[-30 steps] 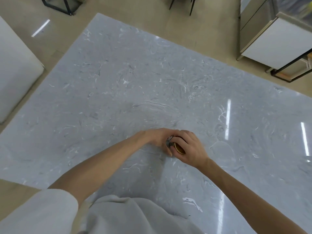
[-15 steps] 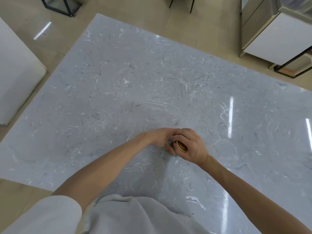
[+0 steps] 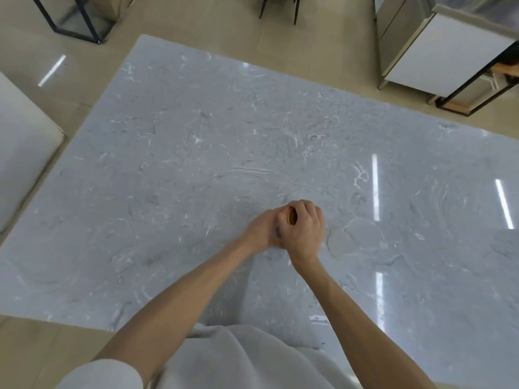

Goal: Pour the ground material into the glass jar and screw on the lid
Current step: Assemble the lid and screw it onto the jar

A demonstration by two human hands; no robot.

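Note:
Both of my hands meet over the middle of the grey marble table [image 3: 196, 164]. My left hand [image 3: 264, 231] wraps around a small glass jar [image 3: 278, 231], of which only a dark sliver shows between the palms. My right hand [image 3: 304, 230] closes from the right on the jar's gold lid [image 3: 292, 216], whose rim peeks out between thumb and fingers. The jar's contents are hidden by my fingers.
A faint round mark [image 3: 356, 237] lies on the tabletop just right of my hands. A white block [image 3: 22, 153] stands off the table's left edge. A cabinet [image 3: 438, 46] and black metal frames [image 3: 78, 21] stand on the floor beyond the far edge.
My right hand has turned on the gold lid, its wrist swinging so the knuckles face the camera. The left hand keeps its hold on the jar.

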